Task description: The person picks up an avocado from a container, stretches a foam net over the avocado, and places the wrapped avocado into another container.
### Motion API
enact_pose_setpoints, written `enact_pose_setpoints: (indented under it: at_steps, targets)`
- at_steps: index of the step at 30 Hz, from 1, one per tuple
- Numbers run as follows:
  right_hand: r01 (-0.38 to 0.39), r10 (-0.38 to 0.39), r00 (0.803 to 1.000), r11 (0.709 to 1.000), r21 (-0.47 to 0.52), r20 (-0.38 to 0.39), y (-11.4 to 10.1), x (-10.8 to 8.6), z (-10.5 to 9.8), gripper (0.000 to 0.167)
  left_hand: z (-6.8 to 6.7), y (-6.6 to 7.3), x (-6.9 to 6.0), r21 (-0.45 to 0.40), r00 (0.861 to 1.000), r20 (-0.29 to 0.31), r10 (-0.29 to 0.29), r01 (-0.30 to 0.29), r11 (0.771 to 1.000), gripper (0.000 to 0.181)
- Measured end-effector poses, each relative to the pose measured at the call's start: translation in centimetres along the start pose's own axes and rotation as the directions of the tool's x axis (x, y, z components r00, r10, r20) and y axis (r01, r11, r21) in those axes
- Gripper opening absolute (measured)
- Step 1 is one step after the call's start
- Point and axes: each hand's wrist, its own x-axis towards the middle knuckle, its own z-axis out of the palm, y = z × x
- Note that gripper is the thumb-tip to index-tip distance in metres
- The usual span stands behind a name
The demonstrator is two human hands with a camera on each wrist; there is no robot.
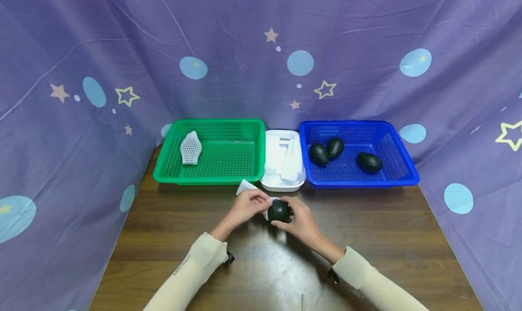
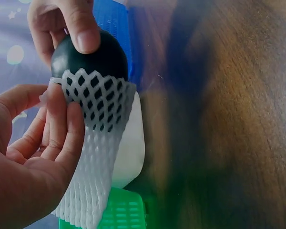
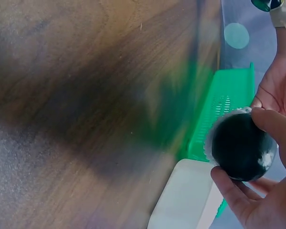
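Note:
My right hand (image 1: 301, 218) grips a dark avocado (image 1: 279, 211) above the wooden table. A white foam net sleeve (image 2: 97, 109) covers the avocado's lower part in the left wrist view, and its loose end hangs away from the fruit. At the sleeve's rim, my left hand (image 2: 43, 129) pinches the netting between thumb and fingers. Seen from the right wrist, the avocado's bare rounded end (image 3: 243, 148) faces the camera, with the scalloped net edge behind it.
A green basket (image 1: 220, 180) at the back left holds a net-wrapped fruit (image 1: 190, 148). Beside it stands a white tray (image 1: 283, 187) of foam sleeves (image 1: 290, 159). On the right, a blue basket (image 1: 363, 183) contains three bare avocados (image 1: 369, 162). A patterned curtain (image 1: 244, 52) surrounds the table.

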Motion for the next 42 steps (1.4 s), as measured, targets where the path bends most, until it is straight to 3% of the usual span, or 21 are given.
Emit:
enact_pose_setpoints:
  at_steps: [5, 15, 20, 25, 29, 34, 36, 38, 40, 42]
  targets:
    - [0.042, -0.042, 0.998, 0.999, -0.010, -0.038, 0.2, -0.2, 0.2, 0.064, -0.1, -0.4, 0.0, 0.002, 1.000, -0.012, -0.017, 0.017, 1.000, 0.017]
    - [0.093, -0.101, 0.993, 0.988, -0.124, -0.060, -0.2, -0.6, 0.3, 0.061, 0.8, 0.0, -0.5, 0.067, 0.999, -0.017, 0.044, -0.042, 0.997, 0.010]
    - [0.051, -0.060, 0.994, 0.994, -0.098, -0.089, -0.1, -0.5, 0.6, 0.061, 1.5, 0.3, -0.7, 0.053, 0.997, -0.035, 0.062, -0.060, 0.997, 0.012]
    - [-0.074, 0.079, 0.993, 0.995, 0.059, -0.085, 0.5, -0.4, 0.7, 0.061, 1.7, -0.3, -0.6, -0.040, 0.995, -0.084, 0.054, -0.058, 0.998, 0.018]
    - [-0.216, 0.228, 0.973, 0.955, 0.202, -0.041, 0.9, -0.3, 0.7, 0.055, 1.8, -0.7, -0.7, -0.063, 0.986, -0.165, 0.011, -0.021, 0.998, 0.017]
    - [-0.318, 0.329, 0.944, 0.899, 0.300, 0.015, 1.1, -0.1, 0.7, 0.048, 1.8, -1.0, -0.9, 0.026, 0.958, -0.239, -0.160, 0.171, 0.985, 0.032]
    - [-0.359, 0.366, 0.930, 0.871, 0.336, 0.044, 1.1, 0.0, 0.7, 0.046, 1.8, -1.2, -1.0, 0.070, 0.945, -0.227, -0.236, 0.258, 0.964, 0.043]
    - [-0.407, 0.409, 0.909, 0.827, 0.387, 0.083, 1.1, 0.0, 0.7, 0.045, 1.7, -1.5, -1.0, 0.094, 0.940, -0.193, -0.283, 0.305, 0.948, 0.049]
    - [-0.456, 0.450, 0.884, 0.771, 0.445, 0.127, 1.1, 0.0, 0.8, 0.043, 1.7, -1.9, -1.0, 0.054, 0.941, -0.138, -0.308, 0.317, 0.947, 0.049]
    - [-0.497, 0.479, 0.860, 0.706, 0.504, 0.177, 1.1, 0.0, 0.8, 0.042, 1.7, -2.4, -0.8, -0.046, 0.953, -0.071, -0.296, 0.293, 0.955, 0.045]
